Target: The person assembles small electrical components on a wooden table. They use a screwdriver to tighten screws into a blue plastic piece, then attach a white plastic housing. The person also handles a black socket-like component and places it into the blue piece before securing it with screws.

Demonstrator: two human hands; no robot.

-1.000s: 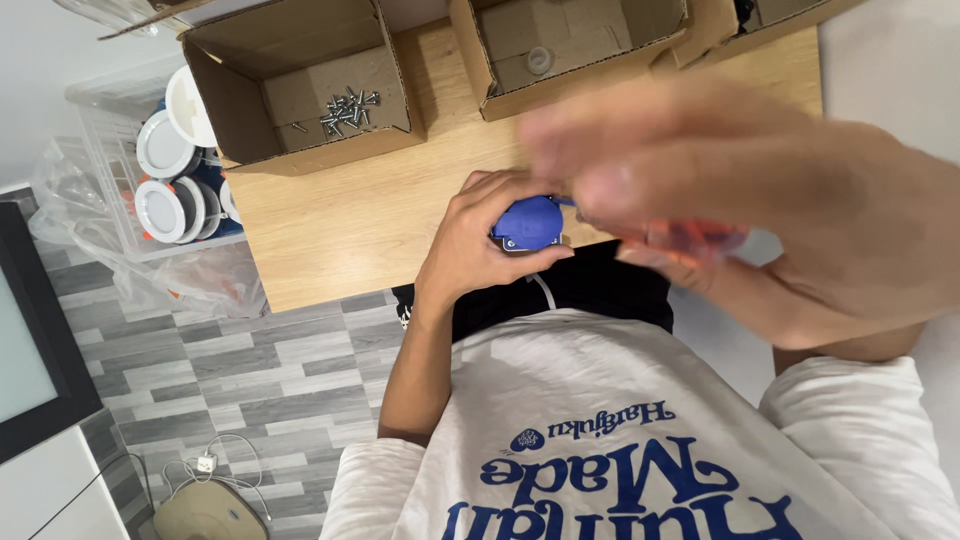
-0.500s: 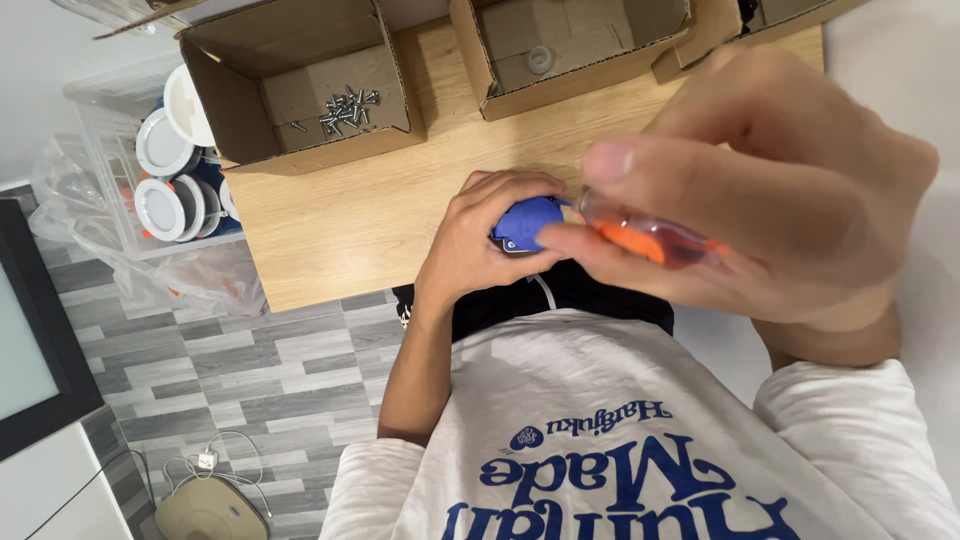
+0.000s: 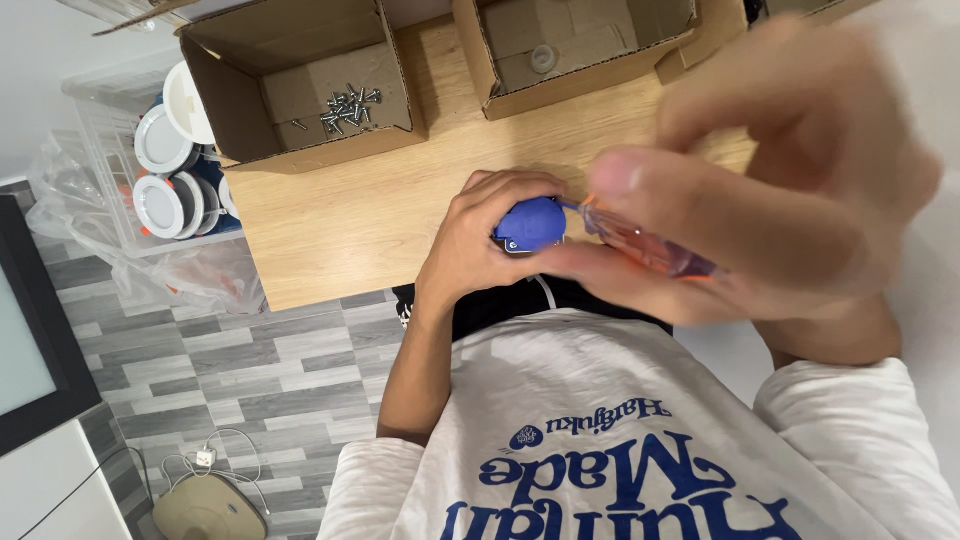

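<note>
A person's left hand (image 3: 480,250) clasps a small blue part (image 3: 530,224) over the near edge of a wooden bench (image 3: 340,220), fingers curled around it from 9 o'clock. The right hand (image 3: 790,200), blurred and close to the camera, grips an orange-handled screwdriver (image 3: 650,245); its long axis runs from 4 o'clock up to 10 o'clock, the tip meeting the blue part's right side. The part therefore lies at 9 o'clock from the right hand. Beyond, at 11 o'clock, an open cardboard box (image 3: 300,90) holds loose screws (image 3: 345,108); a second box (image 3: 580,50) at 12 o'clock holds 1 small round piece. Round white fittings (image 3: 165,170) sit in a clear bin at 9 o'clock, off the bench.
</note>
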